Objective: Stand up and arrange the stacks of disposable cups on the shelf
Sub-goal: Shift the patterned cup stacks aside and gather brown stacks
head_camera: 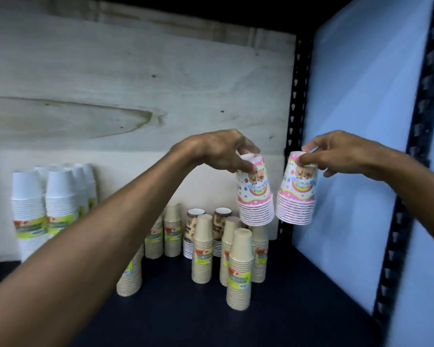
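Cup stacks (pixel 256 194) (pixel 297 194) hang pinched beneath both hands (pixel 221 152) (pixel 336 154), above the shelf (pixel 298 284).

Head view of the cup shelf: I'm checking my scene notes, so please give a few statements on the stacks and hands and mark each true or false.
1. Each hand holds a stack of pink cartoon-printed paper cups: left hand one stack, right hand another. True.
2. Both pink stacks rest on the dark shelf board. False: both are in the air.
3. Plain white plastic cup stacks stand at the far left. True.
4. The beige paper cup stacks lie on their sides. False: they stand upright, rims down.
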Tool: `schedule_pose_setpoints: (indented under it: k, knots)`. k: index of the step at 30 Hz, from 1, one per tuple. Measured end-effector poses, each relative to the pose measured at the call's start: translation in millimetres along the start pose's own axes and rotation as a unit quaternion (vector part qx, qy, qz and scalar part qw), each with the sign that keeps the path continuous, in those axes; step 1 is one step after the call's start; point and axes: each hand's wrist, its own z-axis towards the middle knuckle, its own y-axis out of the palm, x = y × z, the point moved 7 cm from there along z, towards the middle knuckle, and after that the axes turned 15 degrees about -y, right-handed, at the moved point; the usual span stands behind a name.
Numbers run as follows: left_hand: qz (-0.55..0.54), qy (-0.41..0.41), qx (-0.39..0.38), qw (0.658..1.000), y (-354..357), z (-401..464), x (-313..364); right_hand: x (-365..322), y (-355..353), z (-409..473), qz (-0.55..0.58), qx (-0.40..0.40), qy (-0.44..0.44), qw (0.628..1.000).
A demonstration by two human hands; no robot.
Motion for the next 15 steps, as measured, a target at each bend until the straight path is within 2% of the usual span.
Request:
schedule_pose_setpoints:
  k: [7, 15]
  knots:
    - [0.031, 0.008, -0.039, 0.999, 66, 25, 29, 56, 13, -22, -0.07, -0.093, 0.088, 0.989]
    - [0.084, -0.007, -0.083, 0.993, 128, 38, 36, 91, 38, -38, -0.128, -0.178, 0.119, 0.968]
